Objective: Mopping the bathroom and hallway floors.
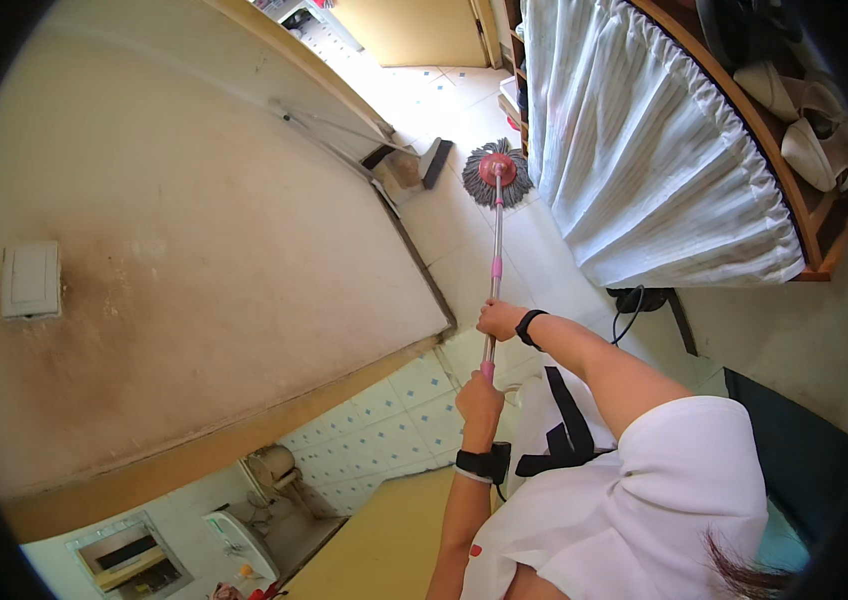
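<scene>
A mop point(497, 240) with a silver pole and pink joints stretches away from me across the floor. Its round head point(499, 172) has a pink disc and grey strands, which lie on the pale tiles close to the curtained rack. My left hand point(481, 399) is closed round the near end of the pole, at a pink grip. Further along, my right hand point(498, 320) wraps the metal shaft. Both wrists wear black bands.
A broom point(437, 163) and a dustpan point(399, 172) lean at the wall's end, left of the mop head. At right stands a shoe rack point(812, 225) with a white curtain point(644, 160) and pale shoes point(816, 150). A dark object with a cable point(634, 300) sits beneath it.
</scene>
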{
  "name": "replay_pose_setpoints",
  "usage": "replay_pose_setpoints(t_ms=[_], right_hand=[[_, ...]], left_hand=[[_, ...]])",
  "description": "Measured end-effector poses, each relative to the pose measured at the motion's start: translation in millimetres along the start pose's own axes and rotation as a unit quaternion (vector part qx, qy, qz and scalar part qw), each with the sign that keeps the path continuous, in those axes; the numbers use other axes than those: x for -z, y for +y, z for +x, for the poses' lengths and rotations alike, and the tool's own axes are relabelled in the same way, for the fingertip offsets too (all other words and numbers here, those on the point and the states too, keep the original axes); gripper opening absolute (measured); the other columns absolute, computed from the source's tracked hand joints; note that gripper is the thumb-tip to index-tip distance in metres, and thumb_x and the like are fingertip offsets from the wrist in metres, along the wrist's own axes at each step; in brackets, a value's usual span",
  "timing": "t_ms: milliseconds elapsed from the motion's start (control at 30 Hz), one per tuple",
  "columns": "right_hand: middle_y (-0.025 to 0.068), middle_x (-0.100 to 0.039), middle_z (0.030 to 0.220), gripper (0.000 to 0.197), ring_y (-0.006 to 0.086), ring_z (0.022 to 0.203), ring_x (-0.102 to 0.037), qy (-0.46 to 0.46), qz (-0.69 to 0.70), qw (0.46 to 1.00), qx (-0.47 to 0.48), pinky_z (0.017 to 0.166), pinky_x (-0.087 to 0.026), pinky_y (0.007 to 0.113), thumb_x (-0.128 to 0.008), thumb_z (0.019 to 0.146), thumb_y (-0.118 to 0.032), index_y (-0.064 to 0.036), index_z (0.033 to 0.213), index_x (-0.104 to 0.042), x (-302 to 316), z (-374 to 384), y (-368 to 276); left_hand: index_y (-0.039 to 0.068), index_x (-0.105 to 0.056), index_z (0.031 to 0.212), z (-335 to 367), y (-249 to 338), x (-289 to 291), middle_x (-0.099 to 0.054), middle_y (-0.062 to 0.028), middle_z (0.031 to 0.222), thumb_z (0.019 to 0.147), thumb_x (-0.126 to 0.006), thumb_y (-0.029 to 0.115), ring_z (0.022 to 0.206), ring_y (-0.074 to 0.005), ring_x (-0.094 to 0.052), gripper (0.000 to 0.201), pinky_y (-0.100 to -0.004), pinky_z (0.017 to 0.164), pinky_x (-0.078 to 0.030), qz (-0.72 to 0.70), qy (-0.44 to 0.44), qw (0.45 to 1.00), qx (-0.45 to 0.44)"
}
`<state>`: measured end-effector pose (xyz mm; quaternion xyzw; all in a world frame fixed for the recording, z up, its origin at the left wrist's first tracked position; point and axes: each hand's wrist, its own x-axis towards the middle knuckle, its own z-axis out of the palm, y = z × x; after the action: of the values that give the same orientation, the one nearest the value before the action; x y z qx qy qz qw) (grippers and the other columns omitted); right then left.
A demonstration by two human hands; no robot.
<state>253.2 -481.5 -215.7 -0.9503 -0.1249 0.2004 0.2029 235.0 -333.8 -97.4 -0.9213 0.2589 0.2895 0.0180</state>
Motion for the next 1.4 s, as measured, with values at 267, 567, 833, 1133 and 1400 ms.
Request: replay_pose_setpoints(t_ms=[267, 567, 833, 1133, 1400], right_hand=[[0.0046, -0.055, 0.074, 0.007, 0.0219, 0.081, -0.05, -0.028, 0.049, 0.998, 0.013, 0.082, -0.029, 0.049, -0.051, 0.067, -0.016, -0.0148, 0.071, -0.056, -56, 39, -128], [0.011, -0.049, 0.055, 0.014, 0.0221, 0.053, -0.046, -0.372, 0.151, 0.823, 0.402, 0.048, -0.037, 0.035, -0.048, 0.067, -0.013, 0.0007, 0.065, -0.048, -106, 25, -354], [0.008, -0.052, 0.058, 0.018, 0.0208, 0.052, -0.045, -0.546, 0.08, 0.771, 0.319, 0.051, -0.036, 0.035, -0.047, 0.069, -0.02, -0.0035, 0.066, -0.053, -85, -6, -394], [0.0077, -0.057, 0.064, 0.011, 0.0241, 0.061, -0.055, -0.464, -0.115, 0.827, 0.296, 0.051, -0.041, 0.035, -0.054, 0.059, -0.014, -0.0104, 0.068, -0.061, -104, 68, -237], [0.005, -0.057, 0.071, 0.005, 0.0218, 0.074, -0.054, -0.124, -0.117, 0.983, 0.064, 0.073, -0.034, 0.044, -0.054, 0.063, -0.012, -0.0126, 0.065, -0.058, -20, 113, -94]], left_hand=[[0.003, -0.048, 0.076, -85, -116, -20, -0.055, -0.0159, 0.064, 0.064, -0.052, 0.011, 0.06, -0.0311, -0.055, 0.015, -0.0398, 0.054, -0.043, 0.045, -0.006, 0.998, 0.043], [0.001, -0.05, 0.076, -318, -210, -34, -0.055, -0.0193, 0.066, 0.067, -0.056, 0.024, 0.064, -0.0349, -0.053, 0.025, -0.0411, 0.056, -0.042, -0.043, -0.101, 0.965, 0.237], [0.003, -0.054, 0.084, -385, -197, -60, -0.056, -0.0172, 0.075, 0.059, -0.061, 0.034, 0.072, -0.0303, -0.054, 0.04, -0.0381, 0.062, -0.042, -0.195, -0.218, 0.908, 0.301], [0.0, -0.053, 0.078, -205, -131, -63, -0.055, -0.0195, 0.071, 0.061, -0.058, 0.027, 0.067, -0.0353, -0.053, 0.032, -0.0406, 0.06, -0.042, -0.199, -0.059, 0.95, 0.235], [0.002, -0.047, 0.087, -28, -102, -20, -0.056, -0.017, 0.072, 0.065, -0.054, 0.02, 0.066, -0.0328, -0.055, 0.029, -0.041, 0.06, -0.043, -0.112, 0.018, 0.989, 0.097]])
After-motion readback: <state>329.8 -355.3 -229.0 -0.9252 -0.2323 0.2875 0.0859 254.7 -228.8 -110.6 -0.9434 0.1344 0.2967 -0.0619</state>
